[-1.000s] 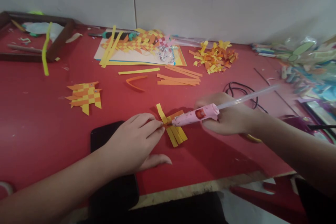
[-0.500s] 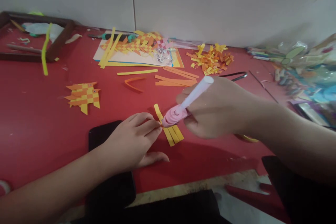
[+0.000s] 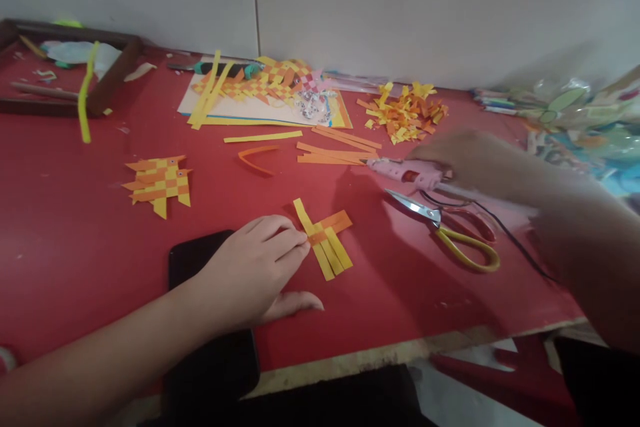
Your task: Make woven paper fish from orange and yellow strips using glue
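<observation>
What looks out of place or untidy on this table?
A yellow strip lies askew across the brown frame, partly in, partly out; loose paper scraps sit heaped directly on the tabletop.

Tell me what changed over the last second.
The right hand has carried the pink glue gun away from the yellow-and-orange woven paper piece, rightward and farther back, near the flat orange paper strips; whether it has let go is unclear. The silver-bladed scissors with yellow and red handles are now uncovered. The left hand still touches the woven piece; the strips stayed put.
</observation>
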Tool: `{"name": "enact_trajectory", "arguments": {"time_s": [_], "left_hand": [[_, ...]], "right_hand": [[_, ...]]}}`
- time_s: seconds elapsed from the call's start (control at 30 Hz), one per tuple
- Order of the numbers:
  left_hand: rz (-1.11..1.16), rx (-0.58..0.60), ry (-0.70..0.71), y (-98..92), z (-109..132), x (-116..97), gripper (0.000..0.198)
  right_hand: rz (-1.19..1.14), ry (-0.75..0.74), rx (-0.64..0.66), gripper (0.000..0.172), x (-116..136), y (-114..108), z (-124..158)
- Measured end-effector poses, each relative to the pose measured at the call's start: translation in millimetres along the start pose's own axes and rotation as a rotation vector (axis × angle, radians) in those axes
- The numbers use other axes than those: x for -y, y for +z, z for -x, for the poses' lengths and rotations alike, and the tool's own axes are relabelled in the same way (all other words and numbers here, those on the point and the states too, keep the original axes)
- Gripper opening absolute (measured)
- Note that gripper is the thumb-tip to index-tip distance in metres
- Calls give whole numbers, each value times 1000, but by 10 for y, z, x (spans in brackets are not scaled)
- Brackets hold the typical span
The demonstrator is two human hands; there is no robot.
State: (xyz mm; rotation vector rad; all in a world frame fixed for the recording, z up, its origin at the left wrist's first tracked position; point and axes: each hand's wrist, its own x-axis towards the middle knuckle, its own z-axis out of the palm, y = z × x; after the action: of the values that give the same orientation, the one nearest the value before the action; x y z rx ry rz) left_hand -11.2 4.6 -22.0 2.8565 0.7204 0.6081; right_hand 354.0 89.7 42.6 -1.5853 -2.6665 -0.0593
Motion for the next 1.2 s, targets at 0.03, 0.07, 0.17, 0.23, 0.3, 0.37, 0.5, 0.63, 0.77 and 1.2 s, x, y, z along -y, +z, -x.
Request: {"name": "enact_trajectory", "arguments": {"time_s": [0.03,0.07,0.17,0.23,0.3,0.37,0.5,0.63,0.77,1.2], "left_hand": [[-1,-1,-3,-1,0,0,61],[0,-2,-5,-1,0,-1,61],[-2,-4,-3,-6,0,-3,61],[-3,-1,0,-11,-1,-5,61],[0,2,0,-17,-3,-7,61],[4,3,-3,-21,-7,-9,60],[-3,1,-5,-13,-15,-9,60],[-12,20,3,-3,-14,-5,59],[5,30,8,-15,-7,-13,60],[10,54,10,-21,11,-9,61]], "right_hand": [[43,-34,102,23,-93,71,4],[72,-50,159,33,-161,132,5],[81,-99,176,47,-175,203,-14],[42,-107,-8,42,0,157,-41],[-54,-21,-343,29,311,80,-69],[-128,-2,-440,22,697,37,-86],[-546,20,-107,15,1358,155,-102],[-866,171,144,20,1600,365,-132],[-1039,175,164,29,1613,431,-146],[-713,-159,-66,31,1554,513,-8]]}}
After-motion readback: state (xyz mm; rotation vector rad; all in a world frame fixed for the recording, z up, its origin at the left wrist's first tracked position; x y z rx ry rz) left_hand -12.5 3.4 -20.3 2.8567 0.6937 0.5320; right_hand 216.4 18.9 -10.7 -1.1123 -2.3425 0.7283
